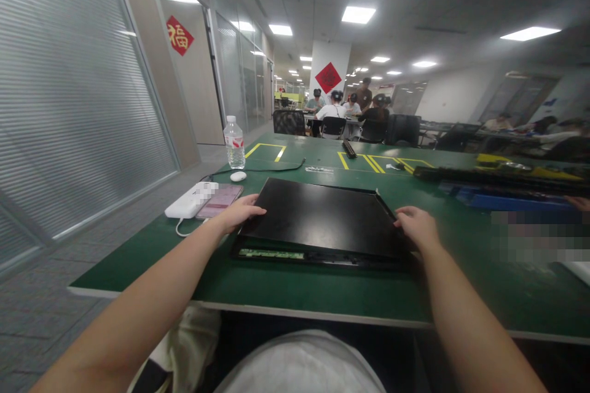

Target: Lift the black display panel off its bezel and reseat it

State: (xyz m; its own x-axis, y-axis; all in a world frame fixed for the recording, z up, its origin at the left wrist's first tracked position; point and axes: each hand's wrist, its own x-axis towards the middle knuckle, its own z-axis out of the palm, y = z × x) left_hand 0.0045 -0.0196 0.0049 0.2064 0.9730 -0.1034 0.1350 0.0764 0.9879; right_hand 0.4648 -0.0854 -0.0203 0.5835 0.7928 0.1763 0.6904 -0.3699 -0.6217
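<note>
Forearms (157, 295) flank panel (318, 215); bottle (235, 146) stands beyond.

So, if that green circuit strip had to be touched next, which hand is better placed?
Probably the left hand: it is at the left edge of the black panel, nearer the green circuit strip. The right hand is at the panel's opposite edge, farther. Both seem to grip it.

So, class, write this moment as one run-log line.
black panel: over frame | left hand: holding panel's left edge | right hand: at panel's right edge | circuit board: exposed, frame's near side
</note>
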